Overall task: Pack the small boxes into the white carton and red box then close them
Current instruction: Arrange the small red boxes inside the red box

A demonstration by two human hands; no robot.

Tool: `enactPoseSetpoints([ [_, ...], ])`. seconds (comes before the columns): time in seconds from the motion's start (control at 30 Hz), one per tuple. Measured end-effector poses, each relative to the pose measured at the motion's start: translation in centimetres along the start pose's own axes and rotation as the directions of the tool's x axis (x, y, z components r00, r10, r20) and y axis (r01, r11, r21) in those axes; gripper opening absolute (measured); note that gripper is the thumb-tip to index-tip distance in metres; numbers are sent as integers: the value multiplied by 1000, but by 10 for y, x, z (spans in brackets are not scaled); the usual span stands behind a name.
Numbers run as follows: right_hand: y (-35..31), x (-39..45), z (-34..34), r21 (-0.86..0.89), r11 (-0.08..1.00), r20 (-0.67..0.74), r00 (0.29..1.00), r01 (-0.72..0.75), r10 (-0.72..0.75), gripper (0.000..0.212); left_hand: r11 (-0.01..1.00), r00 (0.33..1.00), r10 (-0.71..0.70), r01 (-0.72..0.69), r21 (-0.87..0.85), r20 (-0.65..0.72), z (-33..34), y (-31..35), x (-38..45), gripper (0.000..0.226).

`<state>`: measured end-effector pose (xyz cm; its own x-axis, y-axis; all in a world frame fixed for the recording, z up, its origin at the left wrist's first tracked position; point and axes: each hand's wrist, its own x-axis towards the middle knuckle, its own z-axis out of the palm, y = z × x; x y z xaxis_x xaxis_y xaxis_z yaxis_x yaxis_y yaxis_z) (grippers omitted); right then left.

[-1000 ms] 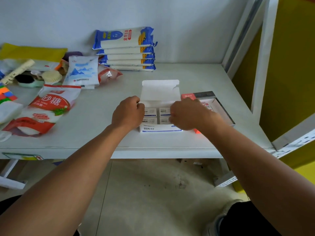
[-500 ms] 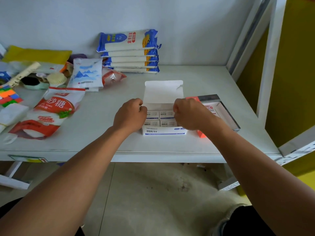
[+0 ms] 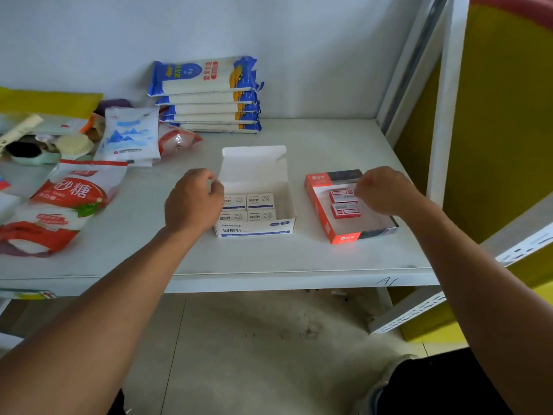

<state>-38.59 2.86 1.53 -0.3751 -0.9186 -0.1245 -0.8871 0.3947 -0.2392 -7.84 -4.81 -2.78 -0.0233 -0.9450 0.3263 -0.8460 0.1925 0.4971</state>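
The white carton stands open at the middle of the shelf, lid flap up at the back. Several small white boxes fill its left part; the right strip inside is bare. My left hand is curled against the carton's left wall, fingertips on its edge. To the right lies the open red box with two small red boxes inside at the left. My right hand hovers over the red box with fingers curled, fingertips close to the upper small red box; nothing shows in it.
The white shelf has its front edge close to me. A stack of blue noodle packs stands at the back wall. A sugar bag, a white pouch and other goods lie on the left. A white upright post stands at the right.
My right hand has left the white carton and moved right, over the red box, which now shows fully. My left hand has stayed at the carton's left side.
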Motion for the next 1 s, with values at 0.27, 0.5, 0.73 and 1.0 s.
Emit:
enactPoseSetpoints([
  [0.27, 2, 2, 20, 65, 992, 156, 981, 106, -115, 46, 829, 817, 558, -558, 44, -144, 10, 69, -19, 20],
  [0.5, -9, -19, 24, -31, 973, 255, 943, 227, -212, 45, 722, 721, 692, -692, -24, 31, 20, 97, -28, 21],
  [0.73, -13, -21, 26, 35, 971, 186, 953, 237, -239, 77, 732, 726, 679, -680, -28, 112, 24, 97, -31, 26],
  [1.0, -20, -15, 22, 2, 977, 256, 945, 212, -205, 58, 883, 883, 466, -462, -84, 52, 18, 81, -18, 19],
])
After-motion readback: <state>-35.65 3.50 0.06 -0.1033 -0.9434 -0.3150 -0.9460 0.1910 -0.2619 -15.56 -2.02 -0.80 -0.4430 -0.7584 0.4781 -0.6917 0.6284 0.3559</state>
